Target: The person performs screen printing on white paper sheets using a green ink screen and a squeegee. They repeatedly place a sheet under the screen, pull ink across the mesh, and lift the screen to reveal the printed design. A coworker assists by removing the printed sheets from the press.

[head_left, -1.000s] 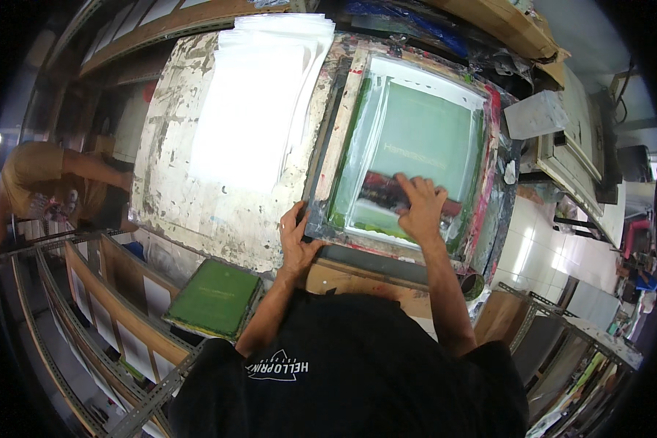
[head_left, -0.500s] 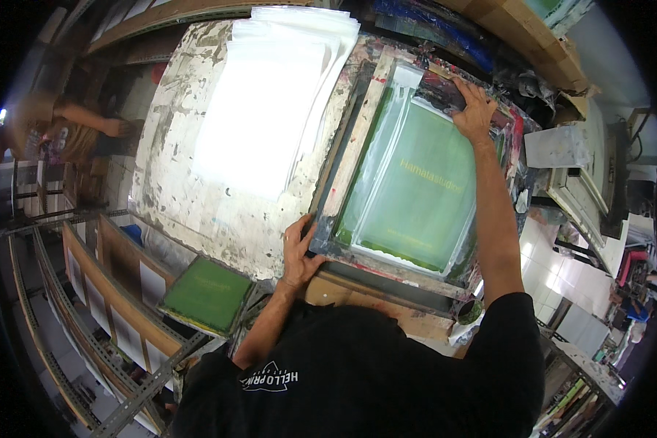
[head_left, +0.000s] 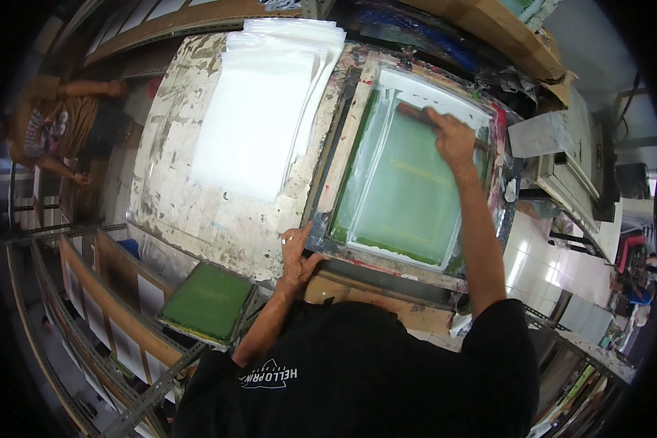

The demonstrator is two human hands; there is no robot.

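Observation:
A screen-printing frame (head_left: 349, 139) with worn, paint-stained edges lies on the bench in front of me, slightly right of the middle. Its green mesh (head_left: 401, 204) carries faint yellow lettering, and white ink (head_left: 423, 89) coats the far end. In my right hand (head_left: 454, 142), closed around its handle, is a squeegee (head_left: 413, 112) with a brown bar, laid across the far part of the mesh. My left hand (head_left: 296, 261), with a ring on it, grips the frame's near left corner. The squeegee's blade edge cannot be made out.
White sheets (head_left: 255, 128) lie stacked on the paint-flecked board (head_left: 171, 146) to the left. A smaller green screen (head_left: 210, 298) rests near left, beside wooden racks (head_left: 120, 306). Another person (head_left: 69, 120) is at the far left. A pale box (head_left: 536, 135) stands right of the frame.
My right hand has come nearer from the frame's far edge, bringing the squeegee onto the mesh. White ink now shows behind it. My left hand stays at the corner. The other person's pose has changed.

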